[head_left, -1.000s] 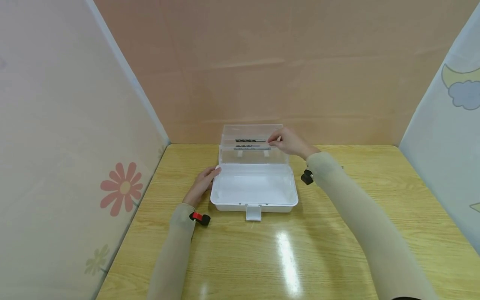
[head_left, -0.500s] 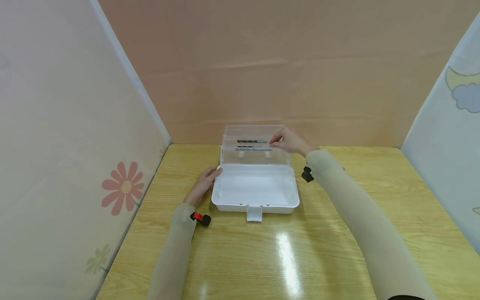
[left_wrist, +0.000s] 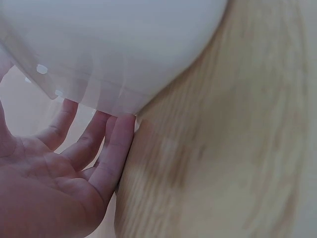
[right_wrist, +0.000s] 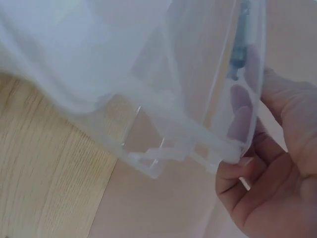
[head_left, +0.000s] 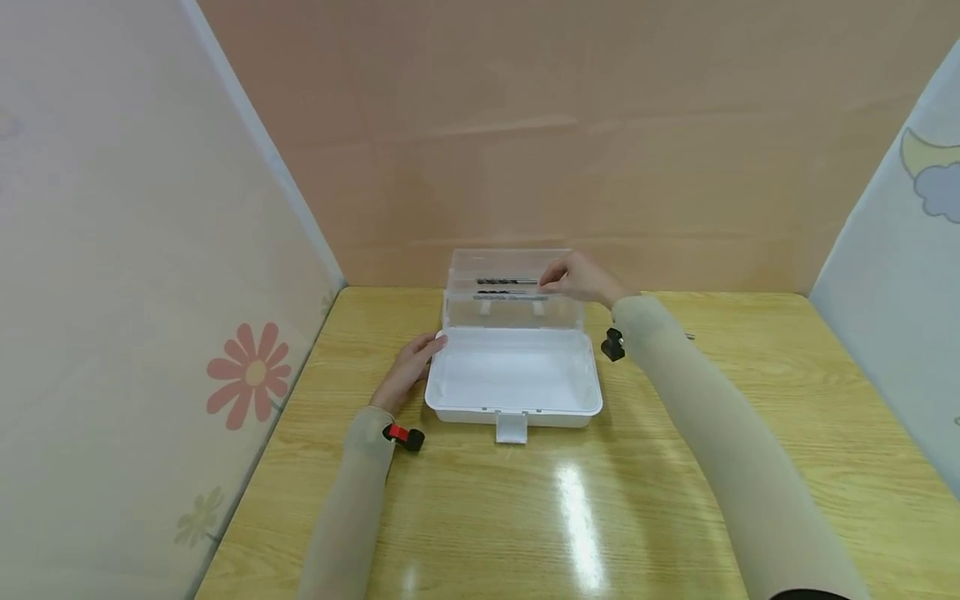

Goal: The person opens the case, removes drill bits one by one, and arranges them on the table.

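A: Where does the white box (head_left: 513, 379) sit?

B: On the wooden tabletop (head_left: 675, 492), near the far wall, with its clear lid (head_left: 513, 287) standing upright behind the white base. A latch tab (head_left: 511, 427) hangs from the near edge of the base.

A: And the person's left hand (head_left: 412, 362)?

B: It rests against the box's left side. In the left wrist view the fingers (left_wrist: 111, 148) lie nearly straight, their tips touching the white wall; its grip is relaxed and holds nothing.

A: The right hand (head_left: 581, 279)?

B: Up at the right end of the raised lid. Two dark drill bits (head_left: 510, 287) lie one above the other inside the lid, and the fingertips sit at their right ends. In the right wrist view the fingers (right_wrist: 242, 116) show through the clear plastic beside one bit (right_wrist: 238, 52), with the thumb curled at the lid's edge. The grip looks narrow, pinched at the lid's rim and the bit's end, but the hand's exact hold on the bit itself cannot be told.

A: Anything else?

B: Beige sleeves cover both forearms, and each wrist carries a small black mount (head_left: 403, 436), the left one with red on it.
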### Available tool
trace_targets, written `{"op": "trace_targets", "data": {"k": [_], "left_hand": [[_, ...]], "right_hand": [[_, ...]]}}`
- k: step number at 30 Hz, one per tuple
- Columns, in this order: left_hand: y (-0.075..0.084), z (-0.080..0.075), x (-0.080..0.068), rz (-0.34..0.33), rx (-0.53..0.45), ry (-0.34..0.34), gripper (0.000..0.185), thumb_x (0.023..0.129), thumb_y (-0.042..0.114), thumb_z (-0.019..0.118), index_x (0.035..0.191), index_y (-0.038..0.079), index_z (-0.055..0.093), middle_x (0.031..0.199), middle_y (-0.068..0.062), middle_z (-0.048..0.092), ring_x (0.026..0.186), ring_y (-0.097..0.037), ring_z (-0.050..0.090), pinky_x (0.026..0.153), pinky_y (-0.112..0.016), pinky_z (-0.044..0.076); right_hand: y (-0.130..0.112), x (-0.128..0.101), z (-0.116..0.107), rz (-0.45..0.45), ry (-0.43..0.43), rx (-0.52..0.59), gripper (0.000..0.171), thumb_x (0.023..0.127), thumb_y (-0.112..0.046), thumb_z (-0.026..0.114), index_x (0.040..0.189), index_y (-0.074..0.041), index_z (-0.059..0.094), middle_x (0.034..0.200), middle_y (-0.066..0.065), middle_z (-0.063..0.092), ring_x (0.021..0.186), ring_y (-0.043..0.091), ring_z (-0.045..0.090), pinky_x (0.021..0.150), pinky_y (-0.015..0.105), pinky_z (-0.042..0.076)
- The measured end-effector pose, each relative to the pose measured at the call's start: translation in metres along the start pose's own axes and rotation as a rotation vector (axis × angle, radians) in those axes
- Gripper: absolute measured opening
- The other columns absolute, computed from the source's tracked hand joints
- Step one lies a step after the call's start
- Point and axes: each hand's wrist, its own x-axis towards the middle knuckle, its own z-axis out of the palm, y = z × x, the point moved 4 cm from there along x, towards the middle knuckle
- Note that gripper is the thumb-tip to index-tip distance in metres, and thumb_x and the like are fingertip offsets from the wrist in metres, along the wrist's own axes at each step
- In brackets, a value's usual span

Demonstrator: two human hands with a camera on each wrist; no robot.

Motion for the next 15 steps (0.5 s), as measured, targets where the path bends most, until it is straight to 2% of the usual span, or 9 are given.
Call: {"op": "trace_targets", "data": {"k": [6, 15], "left_hand": [[-0.0005, 0.0008, -0.0014, -0.008, 0.001, -0.008, 0.076, 0.105, 0.056, 0.062, 0.162, 0.010, 0.042, 0.160, -0.014, 0.050, 0.144, -0.032, 0.053, 0.119, -0.050, 0.047], [0.0014, 0.0001, -0.0028, -0.005, 0.003, -0.009, 0.078, 0.104, 0.058, 0.062, 0.162, 0.010, 0.041, 0.161, -0.014, 0.050, 0.145, -0.034, 0.052, 0.121, -0.052, 0.045]], "right_hand": [[-0.0029, -0.0009, 0.0011, 0.003, -0.007, 0.000, 0.021, 0.106, -0.015, 0.068, 0.116, -0.001, 0.080, 0.122, 0.019, 0.077, 0.112, 0.036, 0.069, 0.100, 0.053, 0.055], [-0.0038, -0.0003, 0.0033, -0.023, 0.011, 0.008, 0.017, 0.100, -0.016, 0.077, 0.106, -0.001, 0.082, 0.115, 0.019, 0.079, 0.105, 0.035, 0.071, 0.096, 0.051, 0.056]]}}
